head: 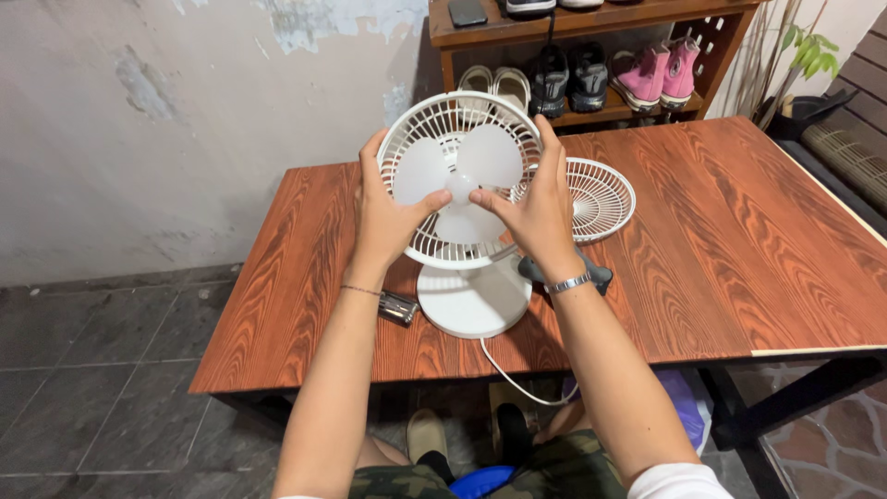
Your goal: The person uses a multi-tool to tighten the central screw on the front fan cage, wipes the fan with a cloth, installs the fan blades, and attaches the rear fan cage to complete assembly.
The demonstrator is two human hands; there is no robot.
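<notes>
A white desk fan (462, 176) stands on a round base (472, 300) on the wooden table (721, 259). Its front grille (599, 199) is off and lies flat just to the right, leaving the white blades bare. My left hand (383, 217) grips the left rim of the rear cage, thumb reaching to the blade hub. On the right rim sits my right hand (536, 208), its thumb also at the hub. A white cord (513, 379) hangs off the table's front edge.
A small dark and silver object (399, 308) lies left of the fan base, and a grey tool (591, 274) lies behind my right wrist. A shoe rack (591, 65) with several shoes stands against the wall beyond. A potted plant (804, 55) is at the far right.
</notes>
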